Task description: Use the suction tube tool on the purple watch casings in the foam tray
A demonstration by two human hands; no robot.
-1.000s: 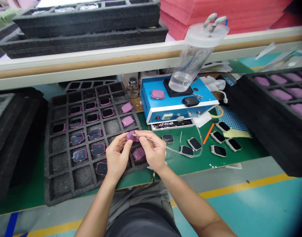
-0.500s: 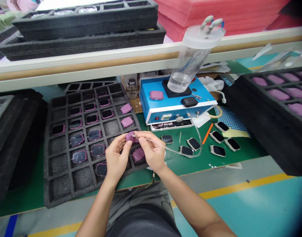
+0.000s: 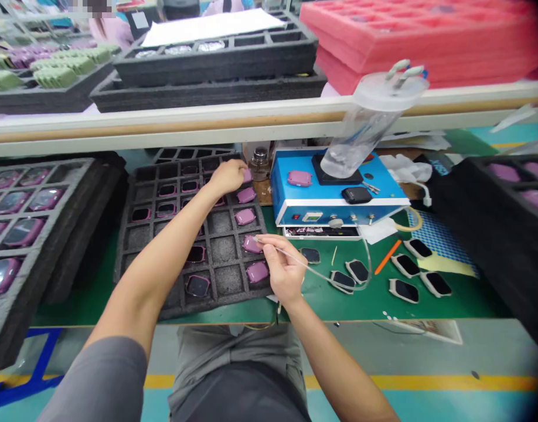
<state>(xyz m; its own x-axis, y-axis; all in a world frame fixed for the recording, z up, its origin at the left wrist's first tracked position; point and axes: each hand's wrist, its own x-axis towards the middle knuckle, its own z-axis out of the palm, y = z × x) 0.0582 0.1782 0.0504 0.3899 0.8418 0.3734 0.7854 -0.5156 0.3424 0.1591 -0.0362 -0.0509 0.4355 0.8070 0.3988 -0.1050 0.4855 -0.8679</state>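
Observation:
My left hand (image 3: 227, 177) reaches to the far end of a dark grey foam tray (image 3: 139, 176), its fingers closed over a pink watch case (image 3: 247, 174). My right hand (image 3: 284, 266) pinches a thin clear tube (image 3: 286, 252). The tube's tip touches another pink watch case (image 3: 252, 244) lying in a tray cell. Two more pink cases sit above that one, and a fourth sits just below it. Several black-screened watch fronts with pink rims fill cells on the tray's left side, partly hidden by my left forearm.
A blue machine (image 3: 334, 199) with a clear jar (image 3: 361, 126) stands right of the tray. Black watch fronts (image 3: 403, 290) lie on the green mat (image 3: 471, 302). Foam trays of pink-rimmed pieces (image 3: 14, 234) flank both sides. A white rail (image 3: 163, 130) crosses ahead, with red foam (image 3: 405, 35) beyond.
My left hand has let go of the case by the tube and moved to the tray's far end. That case now lies in a cell. The view has tilted up and shifted.

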